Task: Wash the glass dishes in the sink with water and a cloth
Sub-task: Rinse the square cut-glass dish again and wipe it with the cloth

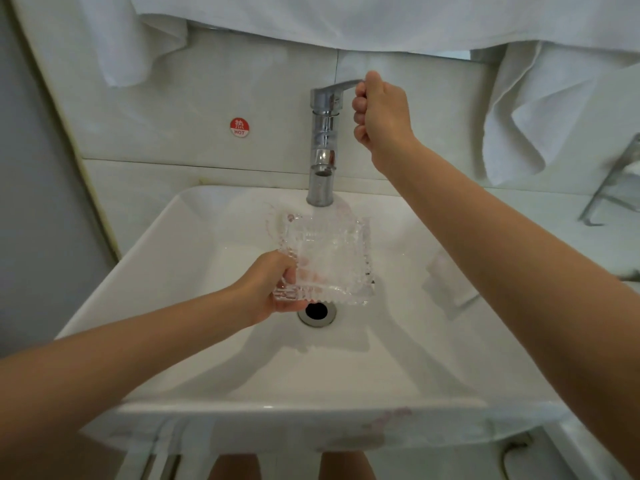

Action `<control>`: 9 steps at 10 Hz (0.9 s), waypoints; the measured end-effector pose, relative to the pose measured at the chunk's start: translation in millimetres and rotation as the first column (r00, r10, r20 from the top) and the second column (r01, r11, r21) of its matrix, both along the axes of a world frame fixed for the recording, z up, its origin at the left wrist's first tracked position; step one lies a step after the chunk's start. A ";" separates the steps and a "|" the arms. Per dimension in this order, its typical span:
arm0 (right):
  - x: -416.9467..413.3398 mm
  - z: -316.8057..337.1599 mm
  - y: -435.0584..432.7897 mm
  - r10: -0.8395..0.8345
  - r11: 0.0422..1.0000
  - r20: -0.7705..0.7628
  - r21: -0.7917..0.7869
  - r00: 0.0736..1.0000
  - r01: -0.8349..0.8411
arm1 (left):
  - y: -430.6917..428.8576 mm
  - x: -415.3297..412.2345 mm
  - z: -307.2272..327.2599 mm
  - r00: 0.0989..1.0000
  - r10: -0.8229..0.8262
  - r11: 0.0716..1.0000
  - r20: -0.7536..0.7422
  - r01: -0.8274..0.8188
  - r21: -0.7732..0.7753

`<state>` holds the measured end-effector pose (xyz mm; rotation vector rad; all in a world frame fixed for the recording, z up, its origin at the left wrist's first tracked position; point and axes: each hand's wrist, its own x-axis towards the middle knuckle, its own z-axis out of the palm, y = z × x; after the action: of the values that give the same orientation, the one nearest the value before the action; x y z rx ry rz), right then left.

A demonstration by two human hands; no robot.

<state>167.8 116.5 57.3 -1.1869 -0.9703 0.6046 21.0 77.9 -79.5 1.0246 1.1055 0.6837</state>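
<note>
As left hand (267, 286) grips it, the glass dish (334, 259) tilts hollow-up.

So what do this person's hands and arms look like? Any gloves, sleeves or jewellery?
Both are bare. The left hand and the right hand wear no gloves, and no ring, watch or bracelet shows at the wrists. No sleeve comes into view anywhere up to the edge of the picture.

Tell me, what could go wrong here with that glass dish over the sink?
The left hand grips the glass dish by one corner only; once wet it might slip and chip on the sink. The right hand holds the tap lever; a HOT sticker on the wall hints the water may scald.
</note>
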 end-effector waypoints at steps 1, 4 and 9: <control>-0.1 -0.2 0.0 0.007 1.000 -0.002 0.003 1.000 -0.007 | -0.4 0.3 0.6 1.000 0.017 1.000 0.011 -0.017 -0.010; -1.4 2.0 1.6 -0.004 1.000 0.016 0.013 1.000 0.003 | -0.5 -0.4 1.9 1.000 -0.001 1.000 0.008 0.001 -0.005; 1.0 4.5 1.4 0.008 1.000 0.053 -0.021 0.999 -0.007 | 1.5 -0.5 -3.3 0.999 -0.034 0.999 0.007 0.034 0.004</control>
<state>168.7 117.9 61.8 -1.2231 -1.0164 0.5929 20.5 79.4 -82.8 1.0410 1.0792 0.6616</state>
